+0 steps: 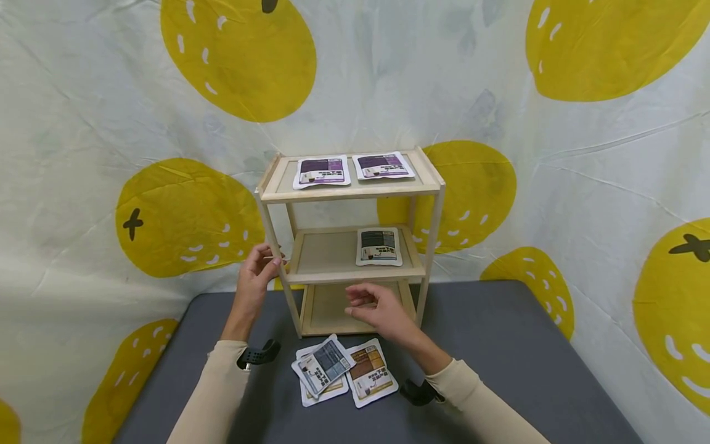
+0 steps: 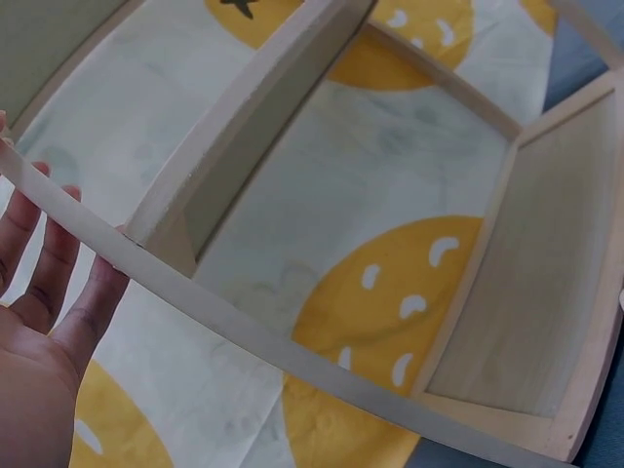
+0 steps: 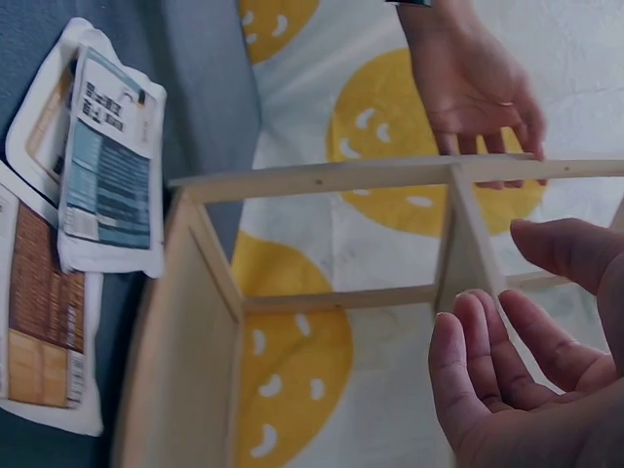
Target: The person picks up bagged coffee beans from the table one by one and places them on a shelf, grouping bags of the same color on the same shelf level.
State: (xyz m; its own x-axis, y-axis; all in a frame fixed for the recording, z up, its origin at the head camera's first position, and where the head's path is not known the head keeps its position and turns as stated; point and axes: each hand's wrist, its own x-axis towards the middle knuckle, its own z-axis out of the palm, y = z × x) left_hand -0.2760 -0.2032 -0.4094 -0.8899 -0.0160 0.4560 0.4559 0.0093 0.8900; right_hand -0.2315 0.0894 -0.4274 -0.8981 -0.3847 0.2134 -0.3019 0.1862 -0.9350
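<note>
A three-tier wooden shelf (image 1: 344, 275) stands on the grey table. My left hand (image 1: 257, 275) holds its left front post at middle-tier height, thumb in front and fingers behind. In the left wrist view the fingers (image 2: 93, 302) of that hand pass behind the post. My right hand (image 1: 383, 311) is in front of the bottom tier, holding nothing, its fingers loosely bent. Two purple-labelled pouches (image 1: 322, 171) lie on the top tier. One dark-labelled pouch (image 1: 379, 246) lies on the right of the middle tier.
In front of the shelf, a blue-labelled pouch (image 1: 324, 365) overlaps another pouch. Beside it lies a brown-labelled pouch (image 1: 370, 373). A light cloth with yellow fruit shapes (image 1: 188, 216) hangs behind the grey table (image 1: 488, 357).
</note>
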